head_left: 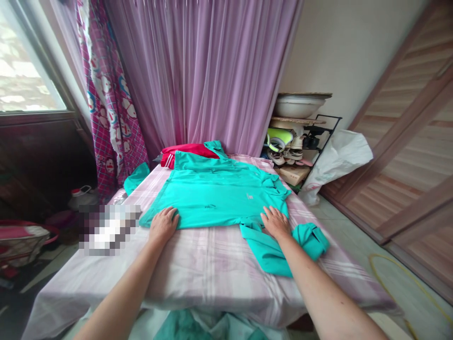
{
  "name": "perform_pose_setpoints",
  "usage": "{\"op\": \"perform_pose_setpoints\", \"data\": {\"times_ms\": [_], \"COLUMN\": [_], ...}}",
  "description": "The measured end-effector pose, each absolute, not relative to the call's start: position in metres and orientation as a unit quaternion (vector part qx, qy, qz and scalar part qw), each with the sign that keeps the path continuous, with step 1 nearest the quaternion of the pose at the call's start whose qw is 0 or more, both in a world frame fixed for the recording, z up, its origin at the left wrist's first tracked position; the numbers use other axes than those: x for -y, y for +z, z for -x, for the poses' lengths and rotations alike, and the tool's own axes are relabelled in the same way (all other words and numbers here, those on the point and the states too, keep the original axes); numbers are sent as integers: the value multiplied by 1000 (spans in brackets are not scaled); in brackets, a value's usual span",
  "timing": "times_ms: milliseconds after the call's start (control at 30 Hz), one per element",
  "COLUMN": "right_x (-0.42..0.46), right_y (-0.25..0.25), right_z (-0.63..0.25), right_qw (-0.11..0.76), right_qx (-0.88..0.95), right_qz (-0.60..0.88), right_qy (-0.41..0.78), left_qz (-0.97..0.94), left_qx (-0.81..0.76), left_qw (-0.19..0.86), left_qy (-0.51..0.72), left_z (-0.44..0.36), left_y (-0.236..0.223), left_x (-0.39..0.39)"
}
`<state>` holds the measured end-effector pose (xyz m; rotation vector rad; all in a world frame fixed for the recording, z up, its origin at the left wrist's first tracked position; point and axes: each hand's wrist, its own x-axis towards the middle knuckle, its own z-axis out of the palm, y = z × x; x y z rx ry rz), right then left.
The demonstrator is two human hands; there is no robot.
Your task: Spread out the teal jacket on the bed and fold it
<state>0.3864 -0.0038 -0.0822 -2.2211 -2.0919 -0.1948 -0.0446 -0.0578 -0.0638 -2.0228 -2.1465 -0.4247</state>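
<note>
A turquoise long-sleeved jacket (215, 193) lies spread sideways over the table, with a small pale logo near its right part. Flat on its near left edge rests my left hand (164, 224), fingers stretched out. My right hand (275, 222) presses on the near right side by the shoulder, its fingers spread. One sleeve (269, 257) bends toward me and passes under my right wrist. The other sleeve reaches to the back, over a folded red garment (191, 152) with white stripes.
A plaid cloth (198, 278) covers the table. Another turquoise piece (136, 178) hangs at the left edge, near a blurred-out patch. Behind are purple curtains (212, 71). To the right stand a shoe rack (300, 120) with a basin (300, 105) and a white bag (339, 158).
</note>
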Motion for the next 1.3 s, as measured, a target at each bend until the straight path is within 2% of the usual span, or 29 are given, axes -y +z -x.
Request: {"op": "perform_pose_setpoints", "data": {"times_ms": [633, 967, 1300], "right_x": [3, -3, -3], "right_y": [-91, -113, -130], "right_z": [-391, -411, -432], "right_qw": [81, 165, 189], "right_qx": [686, 709, 733], "right_qz": [718, 673, 635], "right_qy": [-83, -133, -154], "left_qz": [681, 723, 729], "left_qx": [715, 688, 680], "left_qw": [89, 41, 17], "left_qy": [-131, -52, -75], "left_z": [46, 50, 42], "left_y": [-69, -30, -70], "left_x": [55, 25, 8]}}
